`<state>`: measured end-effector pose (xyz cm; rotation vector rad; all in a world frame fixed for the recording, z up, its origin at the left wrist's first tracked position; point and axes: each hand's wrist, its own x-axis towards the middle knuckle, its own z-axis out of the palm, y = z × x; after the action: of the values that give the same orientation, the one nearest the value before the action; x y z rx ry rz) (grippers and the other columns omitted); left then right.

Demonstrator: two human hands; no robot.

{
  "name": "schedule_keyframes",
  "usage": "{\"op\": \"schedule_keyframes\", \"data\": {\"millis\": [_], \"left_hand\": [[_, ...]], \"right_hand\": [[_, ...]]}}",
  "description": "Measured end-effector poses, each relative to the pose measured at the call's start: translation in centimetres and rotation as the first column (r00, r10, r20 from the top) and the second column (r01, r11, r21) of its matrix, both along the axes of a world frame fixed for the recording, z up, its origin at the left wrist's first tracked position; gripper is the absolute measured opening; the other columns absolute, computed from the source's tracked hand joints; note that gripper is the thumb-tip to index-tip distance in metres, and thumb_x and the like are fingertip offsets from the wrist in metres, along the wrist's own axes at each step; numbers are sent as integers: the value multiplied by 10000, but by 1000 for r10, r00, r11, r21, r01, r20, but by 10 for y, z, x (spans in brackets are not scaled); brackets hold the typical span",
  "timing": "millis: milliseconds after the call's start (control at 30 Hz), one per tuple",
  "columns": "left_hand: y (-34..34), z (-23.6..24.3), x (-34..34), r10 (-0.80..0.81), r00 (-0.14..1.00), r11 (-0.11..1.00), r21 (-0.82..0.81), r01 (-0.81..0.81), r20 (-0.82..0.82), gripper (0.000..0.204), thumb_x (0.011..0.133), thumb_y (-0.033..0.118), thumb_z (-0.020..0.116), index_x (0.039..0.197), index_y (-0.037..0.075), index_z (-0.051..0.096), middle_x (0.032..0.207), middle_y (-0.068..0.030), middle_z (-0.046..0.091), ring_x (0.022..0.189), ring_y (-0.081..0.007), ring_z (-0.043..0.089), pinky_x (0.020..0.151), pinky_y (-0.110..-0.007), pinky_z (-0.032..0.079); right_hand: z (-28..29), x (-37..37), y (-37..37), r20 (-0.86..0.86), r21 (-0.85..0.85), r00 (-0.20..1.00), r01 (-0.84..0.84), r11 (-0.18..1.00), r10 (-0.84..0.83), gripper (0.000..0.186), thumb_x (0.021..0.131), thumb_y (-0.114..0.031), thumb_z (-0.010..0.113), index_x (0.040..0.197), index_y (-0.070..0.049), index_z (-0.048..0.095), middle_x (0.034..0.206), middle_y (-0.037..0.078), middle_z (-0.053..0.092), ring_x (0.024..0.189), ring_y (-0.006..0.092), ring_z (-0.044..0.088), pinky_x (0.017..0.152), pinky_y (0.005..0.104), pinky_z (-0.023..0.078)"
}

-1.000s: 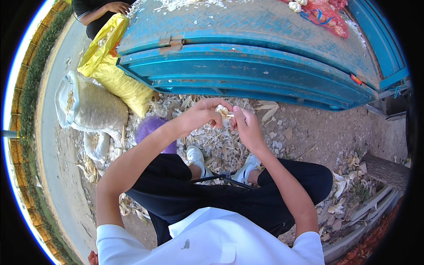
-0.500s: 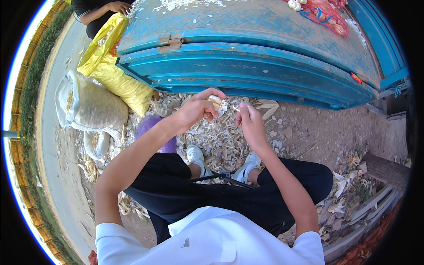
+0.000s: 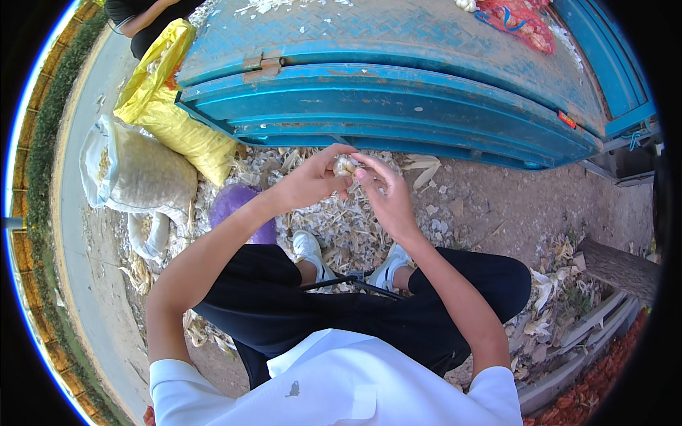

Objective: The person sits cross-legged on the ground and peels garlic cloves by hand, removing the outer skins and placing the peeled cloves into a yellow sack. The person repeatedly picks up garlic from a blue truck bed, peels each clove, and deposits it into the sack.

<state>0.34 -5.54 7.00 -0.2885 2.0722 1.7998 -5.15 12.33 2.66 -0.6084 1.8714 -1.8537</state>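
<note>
A pale garlic bulb [image 3: 344, 167] sits between my two hands, in front of the blue truck bed's side. My left hand [image 3: 312, 182] holds it, fingers curled around its far side and thumb below. My right hand [image 3: 384, 195] touches the bulb from the right with its fingers bent over it; whether it pinches a bit of skin is too small to make out. Beneath the hands, the ground is strewn with garlic skins and dry stalks [image 3: 334, 220].
The blue truck bed [image 3: 398, 106] stands ahead, with a red net bag [image 3: 522, 25] on it. At left are a yellow sack [image 3: 177, 128], a white sack [image 3: 145, 170] and a purple bag [image 3: 238, 206]. Another person's arm [image 3: 149, 18] shows at far left. A log [image 3: 618, 270] lies at right.
My right hand has moved left to meet the garlic bulb in my left hand. Earlier it was apart, fingertips pinched together. The other person's hand has shifted toward the upper edge.
</note>
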Motion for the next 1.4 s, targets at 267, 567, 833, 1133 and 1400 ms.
{"op": "schedule_keyframes", "data": {"millis": [267,567,833,1133,1400], "left_hand": [[14,-9,7,-61,980,992,-117,40,-189,539,941,110,612,1409,-44,393,968,-96,643,832,-166,682,675,-309,512],[30,-1,9,126,991,969,220,-116,-32,535,971,117,591,1443,-17,378,1024,-62,645,902,-114,636,719,-265,507],[32,-1,10,141,990,953,267,-141,22,562,966,147,602,1455,-15,376,970,-63,662,872,-108,620,717,-261,485],[41,-4,11,166,986,943,292,-160,4,524,953,136,614,1424,-1,431,928,-50,663,834,-90,594,697,-260,467],[32,-4,12,41,999,989,139,-39,-9,506,953,114,593,1421,20,428,977,-30,638,797,-95,613,670,-251,471]], "right_hand": [[-4,1,4,269,-73,963,-11,997,31,315,932,-165,672,1200,2,669,920,63,698,843,88,629,767,264,499],[-9,0,3,216,-116,976,53,992,-27,262,943,-166,667,1116,28,707,822,45,687,729,65,597,640,248,489],[-6,1,4,92,-31,994,66,997,-63,235,946,-181,665,1055,16,733,862,79,712,709,77,599,600,249,481],[-5,1,7,92,-4,986,138,990,-137,300,965,-239,645,1050,38,723,872,83,713,676,83,593,577,250,477],[-5,-7,7,407,-87,905,173,981,-124,330,990,-299,602,1064,9,696,918,78,710,844,98,638,764,259,490]]}}
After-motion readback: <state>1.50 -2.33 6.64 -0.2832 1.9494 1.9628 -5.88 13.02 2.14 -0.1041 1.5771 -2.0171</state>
